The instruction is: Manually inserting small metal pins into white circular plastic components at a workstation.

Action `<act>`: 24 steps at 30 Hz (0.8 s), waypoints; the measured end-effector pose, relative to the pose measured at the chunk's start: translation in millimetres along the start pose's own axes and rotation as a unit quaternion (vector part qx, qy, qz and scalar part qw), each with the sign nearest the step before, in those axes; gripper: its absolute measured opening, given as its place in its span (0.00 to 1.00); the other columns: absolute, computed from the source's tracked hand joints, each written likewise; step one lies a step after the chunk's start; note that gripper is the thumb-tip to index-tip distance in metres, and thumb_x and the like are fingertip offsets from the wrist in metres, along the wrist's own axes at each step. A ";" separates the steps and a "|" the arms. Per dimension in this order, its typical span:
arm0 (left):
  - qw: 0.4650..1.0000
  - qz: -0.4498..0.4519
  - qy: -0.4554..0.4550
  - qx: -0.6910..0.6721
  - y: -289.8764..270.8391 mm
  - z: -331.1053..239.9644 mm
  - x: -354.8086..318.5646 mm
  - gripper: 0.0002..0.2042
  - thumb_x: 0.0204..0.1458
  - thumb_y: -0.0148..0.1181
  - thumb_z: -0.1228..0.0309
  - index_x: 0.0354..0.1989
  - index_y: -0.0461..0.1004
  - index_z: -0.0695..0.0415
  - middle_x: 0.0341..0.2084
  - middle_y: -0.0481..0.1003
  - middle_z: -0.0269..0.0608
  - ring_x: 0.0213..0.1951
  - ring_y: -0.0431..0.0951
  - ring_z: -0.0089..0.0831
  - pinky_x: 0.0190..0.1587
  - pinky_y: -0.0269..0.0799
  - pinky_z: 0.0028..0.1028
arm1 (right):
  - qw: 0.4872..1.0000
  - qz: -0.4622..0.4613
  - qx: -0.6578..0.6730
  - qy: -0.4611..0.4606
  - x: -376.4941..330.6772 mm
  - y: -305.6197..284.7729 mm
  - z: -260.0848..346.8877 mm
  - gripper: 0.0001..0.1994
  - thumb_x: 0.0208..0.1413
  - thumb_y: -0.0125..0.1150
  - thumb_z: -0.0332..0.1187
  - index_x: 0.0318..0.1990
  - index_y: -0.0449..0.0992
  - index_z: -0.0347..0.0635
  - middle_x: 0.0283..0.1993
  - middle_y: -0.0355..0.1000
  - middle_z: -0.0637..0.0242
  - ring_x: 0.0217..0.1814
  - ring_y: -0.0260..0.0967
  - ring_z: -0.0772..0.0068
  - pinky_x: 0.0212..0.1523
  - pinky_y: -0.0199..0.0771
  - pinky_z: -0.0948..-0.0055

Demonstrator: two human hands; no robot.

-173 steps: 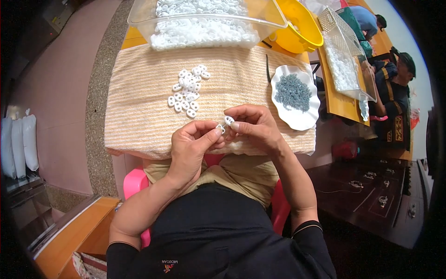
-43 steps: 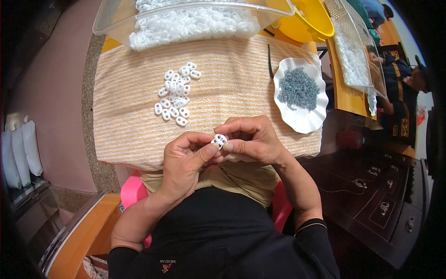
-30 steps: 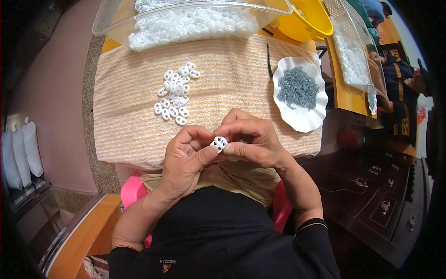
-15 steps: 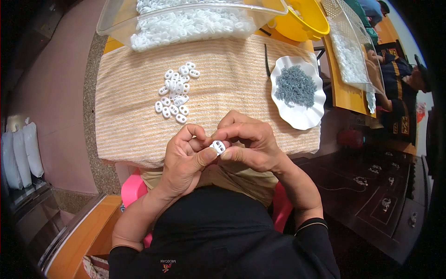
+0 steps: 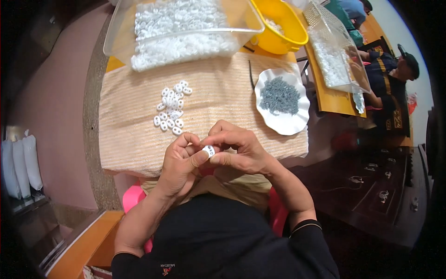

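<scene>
A tiled floor [image 5: 65, 116] runs along the left of the room, where stuffed white bags [image 5: 31, 160] lean side by side. A striped, pale orange towel [image 5: 218, 102] covers the near part of a yellow-brown table. At its far side stands a clear bin [image 5: 254, 29] holding a mass of small white parts, next to a yellow basin [image 5: 278, 45]. The left hand [image 5: 179, 163] pinches a white two-holed piece [image 5: 208, 150] between thumb and fingers, and the right hand [image 5: 239, 148] grips it from the other side, its thumb against the edge. The piece sits between the two hands, in front of the towel's near edge. On the towel, a loose pile of white ovals [image 5: 170, 109] lies beyond the left hand; to the right, a scalloped white plate [image 5: 284, 129] bears a heap of small grey-blue pieces [image 5: 280, 96], just beside a thin black strip [image 5: 251, 75]. Farther right, a co-worker [image 5: 390, 79] sits by another clear bin [image 5: 364, 83].
</scene>
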State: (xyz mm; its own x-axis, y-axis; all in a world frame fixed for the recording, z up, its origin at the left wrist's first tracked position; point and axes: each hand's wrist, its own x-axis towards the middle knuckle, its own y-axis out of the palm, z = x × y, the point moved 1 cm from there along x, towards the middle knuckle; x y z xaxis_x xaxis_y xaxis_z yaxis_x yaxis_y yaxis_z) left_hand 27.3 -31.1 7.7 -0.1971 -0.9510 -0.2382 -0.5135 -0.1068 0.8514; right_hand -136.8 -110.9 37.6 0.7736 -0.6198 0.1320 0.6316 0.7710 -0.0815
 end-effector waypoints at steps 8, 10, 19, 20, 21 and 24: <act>0.998 0.037 -0.027 -0.038 4.7 -2.0 -4.3 0.11 0.54 0.59 0.75 0.45 0.66 0.57 0.39 0.76 0.47 0.42 0.78 0.32 0.45 0.77 0.32 | 0.995 -0.014 -0.088 -0.037 -0.3 -5.4 16.5 0.14 0.51 0.64 0.25 0.47 0.75 0.36 0.35 0.69 0.66 0.35 0.66 0.78 0.34 0.66 0.79; 0.999 0.024 -0.024 -0.025 3.2 0.3 -2.4 0.10 0.55 0.59 0.75 0.44 0.67 0.57 0.40 0.76 0.47 0.42 0.78 0.32 0.45 0.77 0.32 | 0.993 -0.060 -0.103 -0.026 -4.0 -12.3 21.5 0.14 0.51 0.63 0.23 0.47 0.74 0.35 0.35 0.70 0.65 0.35 0.66 0.78 0.34 0.66 0.80; 0.999 -0.017 -0.026 0.039 6.9 4.8 -6.0 0.06 0.55 0.59 0.76 0.40 0.70 0.58 0.42 0.75 0.48 0.38 0.77 0.26 0.41 0.77 0.28 | 0.838 -0.412 -0.320 -0.158 31.8 -132.4 68.6 0.11 0.56 0.59 0.25 0.45 0.75 0.29 0.29 0.72 0.70 0.28 0.67 0.83 0.30 0.68 0.85; 0.998 -0.022 -0.026 0.045 6.3 5.1 -6.8 0.06 0.54 0.59 0.76 0.39 0.70 0.58 0.42 0.75 0.47 0.37 0.77 0.26 0.40 0.77 0.27 | 0.810 -0.424 -0.375 -0.155 42.8 -152.2 69.2 0.11 0.55 0.61 0.26 0.44 0.76 0.30 0.29 0.72 0.69 0.28 0.67 0.83 0.30 0.68 0.84; 0.998 -0.024 -0.029 0.049 6.2 6.3 -7.1 0.06 0.54 0.59 0.77 0.39 0.70 0.58 0.42 0.76 0.47 0.37 0.77 0.25 0.40 0.78 0.27 | 0.783 -0.429 -0.428 -0.138 53.3 -173.2 68.8 0.11 0.54 0.62 0.28 0.43 0.76 0.31 0.28 0.73 0.68 0.27 0.68 0.82 0.30 0.69 0.83; 0.996 -0.025 -0.026 0.077 5.4 9.0 -3.7 0.07 0.55 0.59 0.75 0.39 0.69 0.60 0.41 0.75 0.47 0.38 0.76 0.26 0.43 0.77 0.28 | 0.720 -0.439 -0.532 -0.082 57.9 -211.0 59.9 0.11 0.53 0.63 0.30 0.41 0.77 0.32 0.28 0.74 0.64 0.27 0.69 0.78 0.30 0.70 0.81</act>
State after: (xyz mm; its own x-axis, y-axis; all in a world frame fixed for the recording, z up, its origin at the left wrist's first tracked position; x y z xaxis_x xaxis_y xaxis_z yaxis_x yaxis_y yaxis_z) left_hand 17.7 -25.6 8.9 -0.2101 -0.9287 -0.3054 -0.6450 -0.1031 0.7572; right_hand -228.4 -300.7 121.6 0.0921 -0.7067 0.7015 0.6231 -0.5086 -0.5942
